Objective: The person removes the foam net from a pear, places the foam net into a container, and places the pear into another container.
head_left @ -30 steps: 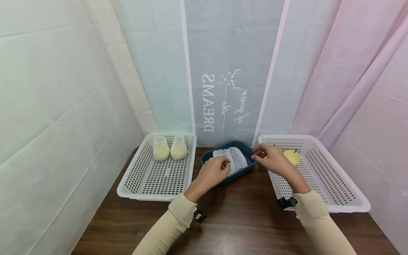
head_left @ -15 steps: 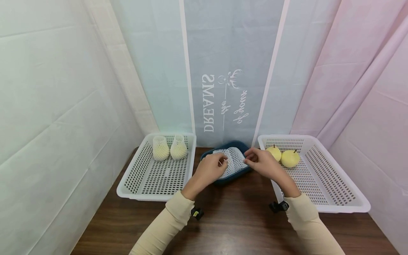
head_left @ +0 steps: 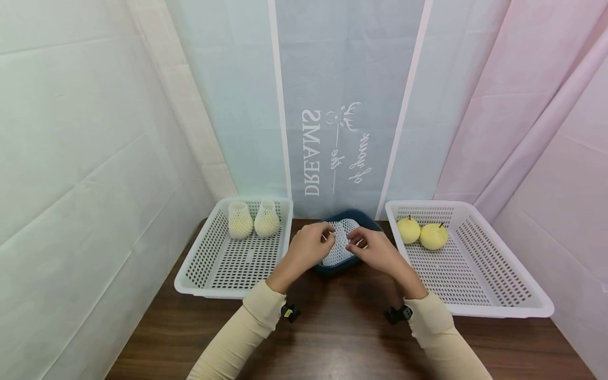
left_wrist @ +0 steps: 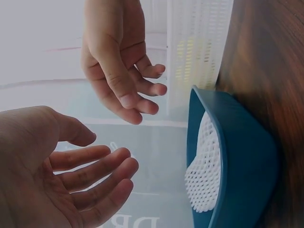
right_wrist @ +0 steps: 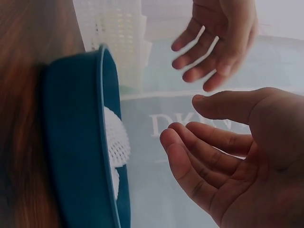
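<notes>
A dark blue bin (head_left: pixel 366 217) stands mid-table with white foam net sleeves (head_left: pixel 338 248) lying in it. Over the bin's left side is my left hand (head_left: pixel 310 244), its fingers relaxed and nothing between them. My right hand (head_left: pixel 376 250) hovers over the bin's right side, loosely bent and holding nothing. Both wrist views show the hands above the rim, apart from the foam net sleeves (left_wrist: pixel 205 171). Two yellow pears (head_left: pixel 408 230) sit bare in the right white basket (head_left: pixel 503 248). Two net-wrapped pears (head_left: pixel 240 224) stand in the left white basket (head_left: pixel 199 264).
The baskets flank the blue bin on a dark wooden table (head_left: pixel 339 322). Behind them hangs a grey-blue curtain (head_left: pixel 351 63) with white lettering, right at the table's back edge. White cloth walls (head_left: pixel 85 184) close in the sides.
My right hand has moved left from the right basket's edge to above the bin, uncovering both bare pears. My left hand has shifted slightly left and up.
</notes>
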Demonstrator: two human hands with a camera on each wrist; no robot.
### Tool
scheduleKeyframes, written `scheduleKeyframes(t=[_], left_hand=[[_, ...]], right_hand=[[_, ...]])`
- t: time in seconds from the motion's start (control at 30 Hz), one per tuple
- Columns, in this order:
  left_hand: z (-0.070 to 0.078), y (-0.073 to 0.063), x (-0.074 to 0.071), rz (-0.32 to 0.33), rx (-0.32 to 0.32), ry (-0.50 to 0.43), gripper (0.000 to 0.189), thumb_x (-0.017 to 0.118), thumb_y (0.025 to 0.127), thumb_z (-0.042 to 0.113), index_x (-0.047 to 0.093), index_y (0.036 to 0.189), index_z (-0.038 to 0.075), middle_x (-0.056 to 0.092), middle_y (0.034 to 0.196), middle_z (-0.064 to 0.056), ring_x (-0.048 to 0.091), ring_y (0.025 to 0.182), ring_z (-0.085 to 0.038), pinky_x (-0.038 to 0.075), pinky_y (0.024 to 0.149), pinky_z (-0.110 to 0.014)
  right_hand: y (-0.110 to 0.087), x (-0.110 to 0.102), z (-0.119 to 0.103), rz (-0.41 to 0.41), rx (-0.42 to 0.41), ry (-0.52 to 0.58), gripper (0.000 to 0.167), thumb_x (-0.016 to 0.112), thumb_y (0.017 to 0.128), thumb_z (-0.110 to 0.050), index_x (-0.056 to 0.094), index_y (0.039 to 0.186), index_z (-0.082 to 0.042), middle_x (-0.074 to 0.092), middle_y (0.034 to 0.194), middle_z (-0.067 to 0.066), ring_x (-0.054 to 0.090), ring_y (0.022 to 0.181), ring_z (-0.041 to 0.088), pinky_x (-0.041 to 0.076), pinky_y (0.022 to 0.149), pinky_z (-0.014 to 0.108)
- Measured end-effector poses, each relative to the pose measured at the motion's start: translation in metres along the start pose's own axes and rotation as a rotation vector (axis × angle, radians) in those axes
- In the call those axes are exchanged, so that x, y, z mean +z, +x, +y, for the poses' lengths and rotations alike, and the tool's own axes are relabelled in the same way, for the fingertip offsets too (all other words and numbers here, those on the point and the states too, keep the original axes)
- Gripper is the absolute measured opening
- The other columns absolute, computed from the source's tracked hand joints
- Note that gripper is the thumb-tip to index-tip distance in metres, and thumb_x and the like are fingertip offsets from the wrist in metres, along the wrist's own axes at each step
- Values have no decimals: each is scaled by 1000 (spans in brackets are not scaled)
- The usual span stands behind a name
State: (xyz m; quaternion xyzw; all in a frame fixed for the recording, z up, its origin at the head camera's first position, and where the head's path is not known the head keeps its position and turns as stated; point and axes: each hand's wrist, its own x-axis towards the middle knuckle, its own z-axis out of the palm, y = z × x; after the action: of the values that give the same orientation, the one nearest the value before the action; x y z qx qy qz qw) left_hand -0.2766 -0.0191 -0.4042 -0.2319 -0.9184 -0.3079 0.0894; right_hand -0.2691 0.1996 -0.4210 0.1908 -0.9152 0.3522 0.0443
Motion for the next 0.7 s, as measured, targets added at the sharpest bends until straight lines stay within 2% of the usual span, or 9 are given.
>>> scheduleKeyframes(t=[0.1, 0.3, 0.53, 0.7], left_hand=[[-4, 2, -2, 11, 3, -1, 25, 61, 105, 21, 77, 120, 11, 80, 105, -3, 75, 88, -16, 59, 71, -31], [-11, 4, -7, 21, -1, -3, 25, 60, 105, 20, 77, 121, 10, 80, 105, -3, 74, 88, -16, 60, 74, -33], [-20, 9, -12, 29, -4, 8, 26, 59, 107, 20, 77, 122, 10, 79, 105, -4, 69, 80, -14, 58, 73, -32], [-25, 11, -16, 33, -14, -2, 24, 59, 107, 20, 77, 120, 11, 79, 105, -4, 69, 81, -15, 59, 75, -33]], right_hand=[[2, 8, -6, 0, -1, 4, 20, 74, 101, -16, 74, 118, -6, 78, 104, 8, 74, 92, 21, 61, 77, 39], [8, 23, -15, -15, 10, 43, 22, 73, 101, -15, 73, 119, -2, 78, 108, 11, 75, 93, 24, 62, 78, 40], [16, 40, -19, -13, 14, 112, 24, 72, 101, -15, 72, 120, -1, 77, 109, 11, 74, 95, 24, 62, 81, 41], [22, 50, -22, -21, 40, 156, 27, 72, 100, -15, 71, 123, 0, 77, 110, 11, 74, 96, 25, 62, 80, 40]])
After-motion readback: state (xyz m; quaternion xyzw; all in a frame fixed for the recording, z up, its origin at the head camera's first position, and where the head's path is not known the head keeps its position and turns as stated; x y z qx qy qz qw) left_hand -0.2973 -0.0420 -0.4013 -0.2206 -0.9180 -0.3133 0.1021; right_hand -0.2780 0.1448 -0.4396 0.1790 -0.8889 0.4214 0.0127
